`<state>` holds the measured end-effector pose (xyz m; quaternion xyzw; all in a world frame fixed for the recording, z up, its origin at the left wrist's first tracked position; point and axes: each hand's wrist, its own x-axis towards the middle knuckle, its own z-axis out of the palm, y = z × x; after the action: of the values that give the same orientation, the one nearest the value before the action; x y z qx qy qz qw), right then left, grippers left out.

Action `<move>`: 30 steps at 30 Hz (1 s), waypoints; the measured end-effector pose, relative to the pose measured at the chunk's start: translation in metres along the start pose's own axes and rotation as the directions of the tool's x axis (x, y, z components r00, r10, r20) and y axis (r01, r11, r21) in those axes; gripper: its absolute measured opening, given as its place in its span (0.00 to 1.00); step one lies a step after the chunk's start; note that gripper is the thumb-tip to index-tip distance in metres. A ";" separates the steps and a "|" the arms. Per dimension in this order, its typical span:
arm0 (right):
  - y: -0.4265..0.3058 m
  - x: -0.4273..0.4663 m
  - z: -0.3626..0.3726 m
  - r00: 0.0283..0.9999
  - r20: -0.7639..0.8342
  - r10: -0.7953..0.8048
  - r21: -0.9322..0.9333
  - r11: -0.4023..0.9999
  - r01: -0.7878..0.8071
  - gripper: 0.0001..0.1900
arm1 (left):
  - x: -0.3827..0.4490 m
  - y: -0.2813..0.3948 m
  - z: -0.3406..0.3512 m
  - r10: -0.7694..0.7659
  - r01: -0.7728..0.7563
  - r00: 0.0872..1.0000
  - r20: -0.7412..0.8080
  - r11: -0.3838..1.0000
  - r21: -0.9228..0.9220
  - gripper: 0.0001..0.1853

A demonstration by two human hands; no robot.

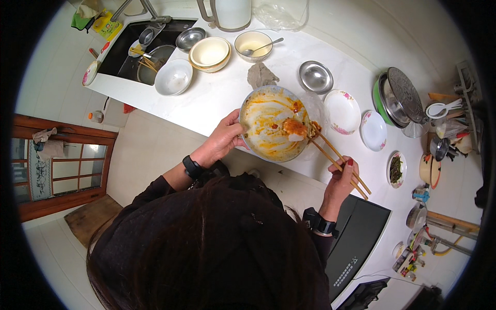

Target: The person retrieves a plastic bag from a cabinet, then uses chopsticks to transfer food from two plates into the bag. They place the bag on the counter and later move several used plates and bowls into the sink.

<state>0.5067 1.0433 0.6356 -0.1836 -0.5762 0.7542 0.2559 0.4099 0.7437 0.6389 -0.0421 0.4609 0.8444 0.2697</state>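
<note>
My left hand grips the near-left rim of a bowl smeared with orange-red sauce. The bowl is tipped toward the right above the counter's front edge. Between the fingers of my right hand is a pair of wooden chopsticks. Their tips touch reddish food at the bowl's right rim. Part of a clear plastic bag shows beyond that rim; what lies under the bowl is hidden.
A grey cloth, a steel bowl and a floral plate lie behind. Leftward are stacked bowls, a white bowl and a black sink. A dish of greens sits at right, near a dark cooktop.
</note>
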 end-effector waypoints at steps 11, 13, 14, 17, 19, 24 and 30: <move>-0.049 0.019 -0.020 0.982 0.152 -0.110 -0.071 0.990 0.122 0.16 | 0.006 0.016 0.000 0.007 -0.009 0.999 0.053 1.000 0.029 0.26; -0.060 0.026 -0.022 0.972 0.200 -0.125 0.015 0.992 0.124 0.15 | 0.008 0.017 0.000 0.012 -0.014 0.998 0.056 0.999 0.037 0.26; -0.063 0.029 -0.020 0.959 0.260 -0.110 0.024 0.994 0.107 0.15 | 0.009 0.018 -0.001 0.011 -0.014 0.998 0.060 0.999 0.048 0.25; -0.060 0.040 -0.013 0.912 0.408 0.031 -0.131 0.991 0.025 0.15 | 0.015 0.021 -0.004 0.003 -0.008 0.997 0.083 0.998 0.055 0.25; -0.049 0.046 -0.008 0.888 0.445 0.117 -0.174 0.984 -0.042 0.15 | 0.017 0.022 -0.005 -0.016 0.012 0.996 0.088 0.999 0.037 0.25; -0.008 0.051 -0.004 0.899 0.405 0.165 -0.133 0.984 -0.121 0.14 | 0.016 0.022 -0.007 -0.061 0.060 0.997 0.052 0.998 0.030 0.25; 0.018 0.019 0.020 0.962 0.273 -0.009 -0.047 0.999 0.022 0.17 | 0.014 0.018 -0.005 -0.046 0.048 0.998 0.042 0.998 -0.035 0.28</move>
<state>0.4767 1.0356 0.6240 -0.0799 -0.6261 0.7556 0.1755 0.3881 0.7376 0.6447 -0.0403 0.4386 0.8468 0.2981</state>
